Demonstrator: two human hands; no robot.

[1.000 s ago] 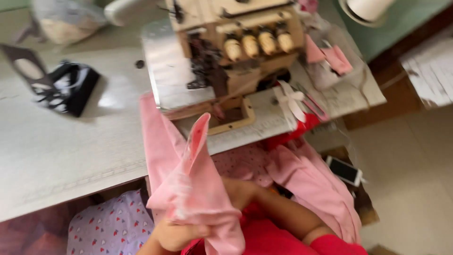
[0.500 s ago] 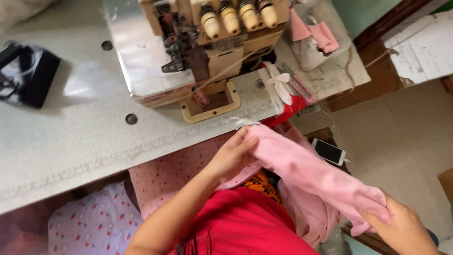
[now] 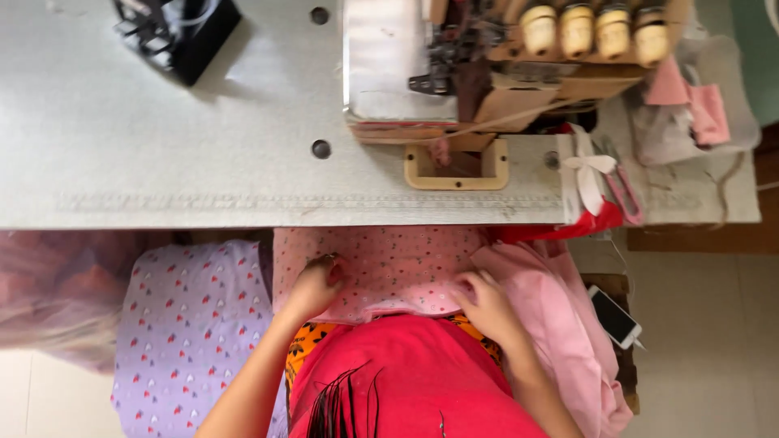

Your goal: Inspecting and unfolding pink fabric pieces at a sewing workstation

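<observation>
A pink cloth piece with small printed dots [image 3: 389, 264] lies across my lap, just below the sewing table's front edge [image 3: 243, 212]. My left hand [image 3: 316, 284] rests on its left part with the fingers curled onto the cloth. At the cloth's lower right edge my right hand [image 3: 480, 298] pinches the fabric. A plain pink garment [image 3: 568, 324] hangs off to the right of my lap. The sewing machine [image 3: 487, 65] with several thread cones stands on the table above.
A lilac cloth with small hearts [image 3: 191, 324] lies at my left. A phone [image 3: 614, 316] rests on a wooden ledge at the right. A black object [image 3: 174, 32] sits at the table's far left. Scissors with pink handles [image 3: 623, 191] and pink scraps [image 3: 690, 97] lie at the right.
The plain pink garment that I held up and swung to the right now hangs at my right side. Both hands have come down onto the dotted pink cloth on my lap.
</observation>
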